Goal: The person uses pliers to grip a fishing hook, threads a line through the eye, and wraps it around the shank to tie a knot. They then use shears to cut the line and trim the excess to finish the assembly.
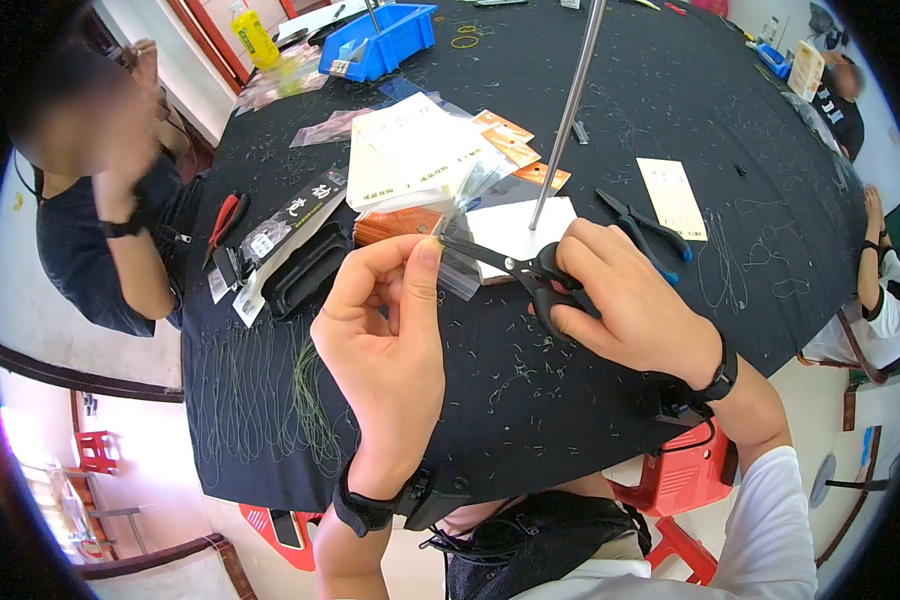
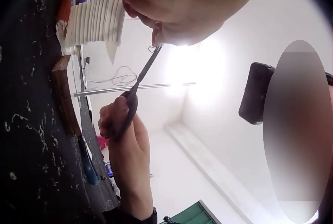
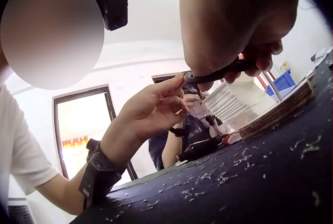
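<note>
My left hand [image 1: 390, 330] is raised over the near part of the table, its thumb and forefinger pinching a tiny piece of thin line, mostly hidden by the fingertips. A small loop [image 2: 151, 49] shows beside those fingertips in the left wrist view. My right hand [image 1: 635, 300] grips black scissors [image 1: 511, 265] by the handles, fingers curled through them. The blades point left, and their tips are right at the left fingertips. Behind the blades, a metal rod [image 1: 567, 120] rises from a white-topped block [image 1: 490, 225].
White cards [image 1: 400, 145] in a stack and orange packets stand behind the left hand. Pliers [image 1: 645, 232] with blue-tipped handles lie right, red-handled pliers [image 1: 228, 220] left. Green line [image 1: 310, 400] hangs in loops at the front edge. A blue bin [image 1: 395, 45] stands at the back. Another person sits left.
</note>
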A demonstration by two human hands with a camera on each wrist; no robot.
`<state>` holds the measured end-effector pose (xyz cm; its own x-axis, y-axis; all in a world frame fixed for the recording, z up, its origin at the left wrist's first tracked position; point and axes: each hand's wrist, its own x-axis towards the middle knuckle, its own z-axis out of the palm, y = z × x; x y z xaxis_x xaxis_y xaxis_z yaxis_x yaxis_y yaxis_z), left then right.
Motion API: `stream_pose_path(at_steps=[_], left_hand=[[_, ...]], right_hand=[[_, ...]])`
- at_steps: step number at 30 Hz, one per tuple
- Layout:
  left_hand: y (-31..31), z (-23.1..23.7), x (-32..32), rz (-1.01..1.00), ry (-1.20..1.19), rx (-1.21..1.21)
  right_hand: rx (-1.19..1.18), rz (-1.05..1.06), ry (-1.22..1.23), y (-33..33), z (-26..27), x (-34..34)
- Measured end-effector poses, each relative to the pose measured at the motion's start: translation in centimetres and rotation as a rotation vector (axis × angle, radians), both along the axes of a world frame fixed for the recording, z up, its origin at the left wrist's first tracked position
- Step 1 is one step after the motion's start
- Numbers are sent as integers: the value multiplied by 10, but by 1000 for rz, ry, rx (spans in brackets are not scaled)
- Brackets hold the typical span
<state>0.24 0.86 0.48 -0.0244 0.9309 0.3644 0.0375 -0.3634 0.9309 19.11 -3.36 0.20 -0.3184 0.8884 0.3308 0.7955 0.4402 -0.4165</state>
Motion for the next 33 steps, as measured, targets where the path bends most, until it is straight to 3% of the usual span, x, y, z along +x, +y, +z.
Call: stream_pose_path(at_steps=[20,23,25,26,29,32,33], left_hand=[[-1,1,1,35,4,9],[0,1,0,31,3,15],[-1,0,1,-84,27,-48],[-2,-1,2,-114,66,-65],[-4,-4,4,-227,162,-117],[-9,1,5,-324,244,-182],[-8,-5,4,-351,220,-164]], right_hand=[[51,-18,-4,0,-1,0],[-39,-9,85,2,-3,3],[56,-2,449,4,-10,3],[53,-7,446,4,-11,4],[99,4,741,4,-17,7],[104,135,810,5,-20,4],[120,122,669,4,-17,5]])
